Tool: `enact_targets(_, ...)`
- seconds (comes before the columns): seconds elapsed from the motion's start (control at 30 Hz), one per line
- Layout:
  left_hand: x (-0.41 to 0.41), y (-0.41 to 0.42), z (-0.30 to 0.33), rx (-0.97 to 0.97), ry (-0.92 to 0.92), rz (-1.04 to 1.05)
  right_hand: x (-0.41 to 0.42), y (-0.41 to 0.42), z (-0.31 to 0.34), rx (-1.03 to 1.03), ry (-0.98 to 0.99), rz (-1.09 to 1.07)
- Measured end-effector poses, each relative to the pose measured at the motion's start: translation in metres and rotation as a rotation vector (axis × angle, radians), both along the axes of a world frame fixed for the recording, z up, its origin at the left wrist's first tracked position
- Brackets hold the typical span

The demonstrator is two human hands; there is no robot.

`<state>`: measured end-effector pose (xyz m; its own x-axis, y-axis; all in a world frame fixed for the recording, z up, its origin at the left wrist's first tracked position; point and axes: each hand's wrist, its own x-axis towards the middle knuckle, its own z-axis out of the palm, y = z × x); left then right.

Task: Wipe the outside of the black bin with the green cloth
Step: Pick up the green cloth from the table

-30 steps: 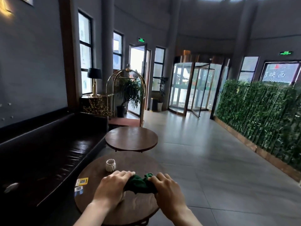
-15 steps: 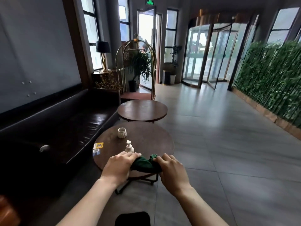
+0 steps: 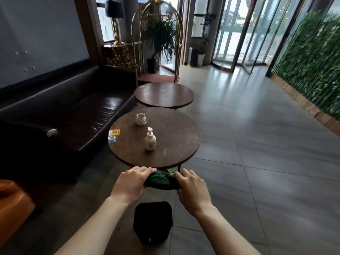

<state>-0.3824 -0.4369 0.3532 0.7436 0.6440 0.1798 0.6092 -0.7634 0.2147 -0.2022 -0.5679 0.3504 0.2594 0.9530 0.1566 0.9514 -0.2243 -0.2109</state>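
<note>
A bunched green cloth is stretched between my two hands. My left hand grips its left end and my right hand grips its right end, both held in the air in front of me. Below them, on the tiled floor, stands the black bin, square with rounded corners, seen from above. The cloth hangs above the bin and does not touch it.
A round wooden table just ahead carries a pump bottle, a small white cup and two cards. A second round table stands behind it. A dark leather sofa runs along the left; an orange seat sits at the lower left.
The view has tipped down and pulled back: the black bin on the floor has come fully into sight below my hands. Both hands still hold the cloth the same way.
</note>
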Motion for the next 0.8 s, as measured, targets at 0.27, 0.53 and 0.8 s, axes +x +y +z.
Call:
enact_targets(0.27, -0.046, 0.010, -0.089, -0.133, 0.058, 0.008, -0.045, 0.007, -0.080, -0.103, 0.073, -0.001)
enact_targets(0.53, -0.083, -0.003, -0.188, -0.274, 0.148, -0.047, -0.079, -0.005, -0.171, -0.248, 0.128, -0.034)
enact_targets(0.8, -0.095, 0.000, -0.273, -0.329, 0.191, -0.080, -0.093, -0.010, -0.255, -0.292, 0.179, -0.047)
